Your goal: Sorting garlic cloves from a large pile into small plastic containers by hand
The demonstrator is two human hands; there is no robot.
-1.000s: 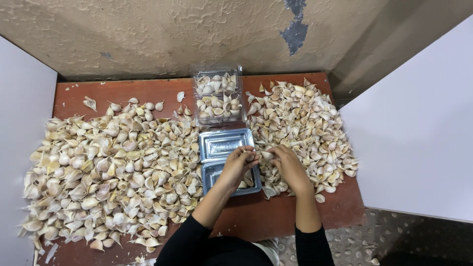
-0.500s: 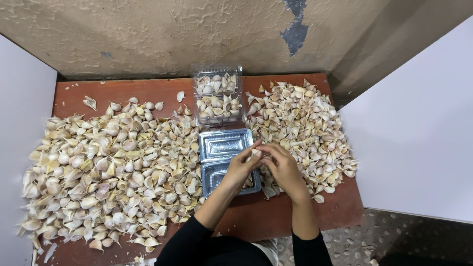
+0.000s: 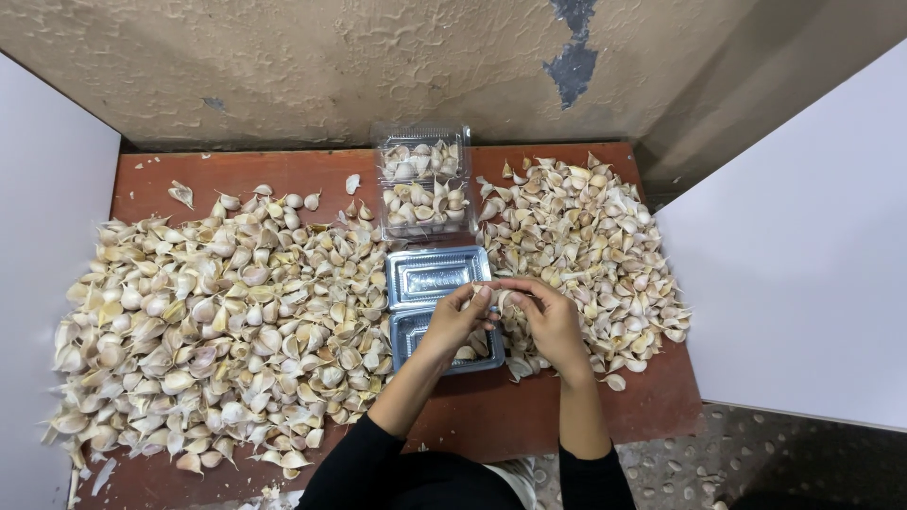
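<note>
My left hand (image 3: pixel 457 319) and my right hand (image 3: pixel 548 319) meet over an open clear plastic clamshell box (image 3: pixel 436 275), fingertips pinched together on a garlic clove (image 3: pixel 493 297). A few cloves lie in the box's near half, partly hidden under my hands. A big pile of garlic cloves (image 3: pixel 217 312) covers the left of the red-brown table (image 3: pixel 482 416). A smaller pile of garlic cloves (image 3: pixel 586 246) lies to the right, touching my right hand.
Another clear clamshell box (image 3: pixel 422 189) filled with cloves sits at the back of the table, just beyond the open one. White panels (image 3: pixel 803 255) stand on both sides. A rough plastered wall rises behind. Speckled floor shows at the lower right.
My right hand has come left from the right pile to meet my left hand over the open box. The fingertips now close together on a clove.
</note>
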